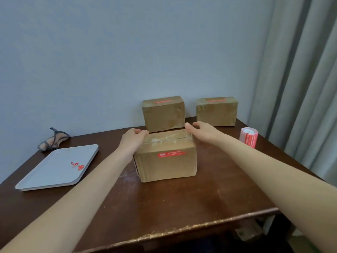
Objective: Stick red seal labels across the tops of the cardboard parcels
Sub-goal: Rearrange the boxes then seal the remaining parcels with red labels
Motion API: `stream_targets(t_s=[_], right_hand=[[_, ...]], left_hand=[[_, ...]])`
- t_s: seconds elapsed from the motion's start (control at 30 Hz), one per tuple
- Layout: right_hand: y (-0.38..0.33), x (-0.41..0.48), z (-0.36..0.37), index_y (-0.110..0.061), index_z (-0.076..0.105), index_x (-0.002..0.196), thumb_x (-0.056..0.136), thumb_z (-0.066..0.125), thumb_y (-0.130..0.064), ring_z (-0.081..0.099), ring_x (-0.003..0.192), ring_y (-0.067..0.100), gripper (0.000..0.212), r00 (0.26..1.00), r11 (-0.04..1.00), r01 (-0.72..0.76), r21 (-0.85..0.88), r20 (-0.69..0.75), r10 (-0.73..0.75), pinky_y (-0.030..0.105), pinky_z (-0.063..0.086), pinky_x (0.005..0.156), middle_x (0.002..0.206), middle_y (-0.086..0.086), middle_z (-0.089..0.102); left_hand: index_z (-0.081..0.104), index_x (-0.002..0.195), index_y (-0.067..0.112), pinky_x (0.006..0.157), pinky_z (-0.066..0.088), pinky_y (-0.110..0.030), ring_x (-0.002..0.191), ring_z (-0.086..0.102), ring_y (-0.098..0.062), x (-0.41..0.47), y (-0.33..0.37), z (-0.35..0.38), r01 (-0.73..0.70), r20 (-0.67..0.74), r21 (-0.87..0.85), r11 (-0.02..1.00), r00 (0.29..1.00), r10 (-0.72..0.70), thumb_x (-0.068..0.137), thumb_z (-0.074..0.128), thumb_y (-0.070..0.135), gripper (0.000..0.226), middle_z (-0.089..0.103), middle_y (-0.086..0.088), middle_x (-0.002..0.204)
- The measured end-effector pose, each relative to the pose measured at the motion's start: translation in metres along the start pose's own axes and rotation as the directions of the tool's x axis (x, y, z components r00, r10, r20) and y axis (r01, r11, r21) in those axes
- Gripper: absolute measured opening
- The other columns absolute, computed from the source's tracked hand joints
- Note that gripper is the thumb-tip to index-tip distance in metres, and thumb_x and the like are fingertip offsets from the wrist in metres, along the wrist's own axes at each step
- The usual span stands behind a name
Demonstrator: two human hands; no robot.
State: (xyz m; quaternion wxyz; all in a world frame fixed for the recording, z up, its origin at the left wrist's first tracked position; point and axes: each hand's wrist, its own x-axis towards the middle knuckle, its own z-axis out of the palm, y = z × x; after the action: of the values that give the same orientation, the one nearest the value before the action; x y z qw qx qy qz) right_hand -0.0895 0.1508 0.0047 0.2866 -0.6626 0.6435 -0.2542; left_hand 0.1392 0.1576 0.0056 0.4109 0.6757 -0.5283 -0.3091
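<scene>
The parcel (165,168) lies mid-tabletop (182,198), long axis left-right, red label (171,154) along it. The left hand (134,138) grips its far-left corner. The right hand (201,130), fingers loose, seems just clear of its far-right corner. The label print is unreadable.

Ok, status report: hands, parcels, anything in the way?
Left hand grips the near brown cardboard parcel at its far left corner. Right hand open, by its far right corner. Red seal label on it. Nothing blocking.

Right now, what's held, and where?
Left hand grips the near box at its far left top corner. Right hand hovers open by the far right corner.
</scene>
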Motion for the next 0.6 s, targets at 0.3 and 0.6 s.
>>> stream_targets(t_s=[0.3,0.6], right_hand=[[0.023,-0.019,-0.019,-0.015,0.022,0.152,0.094,0.05,-0.047,0.046,0.127,0.027,0.072,0.99,0.998,-0.053,-0.037,-0.13,0.048,0.038,0.055,0.083,0.15,0.006,0.038],[0.049,-0.005,-0.029,-0.029,0.049,0.139,0.097,0.047,-0.04,0.05,0.124,0.023,0.044,0.964,1.0,0.008,-0.019,-0.266,-0.013,0.03,0.042,0.088,0.14,0.002,0.052]], left_hand=[[0.054,0.131,0.018,0.101,0.038,-0.034,0.122,0.045,-0.02,-0.009,0.03,0.054,-0.04,0.146,-0.19,0.981,0.987,0.068,0.089,0.057,0.03,0.045,0.05,0.001,0.136],[0.062,0.117,0.039,0.115,0.019,-0.048,0.141,0.023,-0.017,-0.007,0.027,0.076,-0.612,0.234,0.279,0.74,0.79,0.566,0.078,0.066,0.055,0.042,0.038,0.007,0.147]])
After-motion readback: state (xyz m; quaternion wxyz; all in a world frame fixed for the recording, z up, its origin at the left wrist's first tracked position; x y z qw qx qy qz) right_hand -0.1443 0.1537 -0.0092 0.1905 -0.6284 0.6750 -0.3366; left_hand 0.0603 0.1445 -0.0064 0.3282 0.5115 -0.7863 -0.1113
